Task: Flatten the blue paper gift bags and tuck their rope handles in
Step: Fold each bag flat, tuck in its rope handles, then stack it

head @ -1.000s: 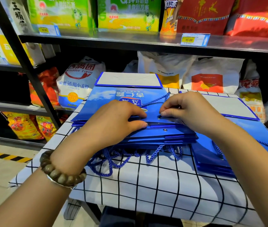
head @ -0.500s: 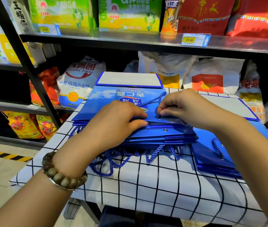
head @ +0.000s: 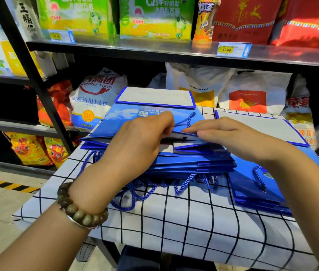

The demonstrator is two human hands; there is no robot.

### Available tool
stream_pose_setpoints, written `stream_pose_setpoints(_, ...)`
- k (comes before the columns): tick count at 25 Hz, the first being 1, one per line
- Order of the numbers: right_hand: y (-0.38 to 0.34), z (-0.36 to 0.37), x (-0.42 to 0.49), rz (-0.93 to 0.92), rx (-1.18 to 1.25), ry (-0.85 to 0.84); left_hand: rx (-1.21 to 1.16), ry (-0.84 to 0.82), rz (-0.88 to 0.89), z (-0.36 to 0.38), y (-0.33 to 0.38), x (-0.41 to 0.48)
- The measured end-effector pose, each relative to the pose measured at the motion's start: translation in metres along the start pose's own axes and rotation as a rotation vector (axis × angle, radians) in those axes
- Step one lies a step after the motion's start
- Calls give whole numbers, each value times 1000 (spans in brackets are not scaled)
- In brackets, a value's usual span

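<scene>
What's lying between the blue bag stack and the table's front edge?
Head view: loose blue rope handles trail from the stack onto the checked tablecloth, then bare cloth.

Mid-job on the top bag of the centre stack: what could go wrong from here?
1. The rope handle loops outside over the top bag, beyond the fingertips; closing the mouth now may leave it out.
2. The left hand pinches the lifted front edge while the right hand has flat fingers at the mouth; the paper might crease.
3. Loose handles of the stack below lie tangled on the tablecloth; shifting a bag could drag others.
</scene>
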State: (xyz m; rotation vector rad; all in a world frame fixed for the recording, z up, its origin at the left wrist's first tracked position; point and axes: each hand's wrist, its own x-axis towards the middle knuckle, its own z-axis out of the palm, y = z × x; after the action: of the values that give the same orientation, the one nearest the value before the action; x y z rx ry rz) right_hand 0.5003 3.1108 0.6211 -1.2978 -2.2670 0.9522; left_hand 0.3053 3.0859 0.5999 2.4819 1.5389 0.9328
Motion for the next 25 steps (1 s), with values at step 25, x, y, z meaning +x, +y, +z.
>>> stream_pose_setpoints(25,4,26,-2,75,326,336,279,26,-17,8,28,-8)
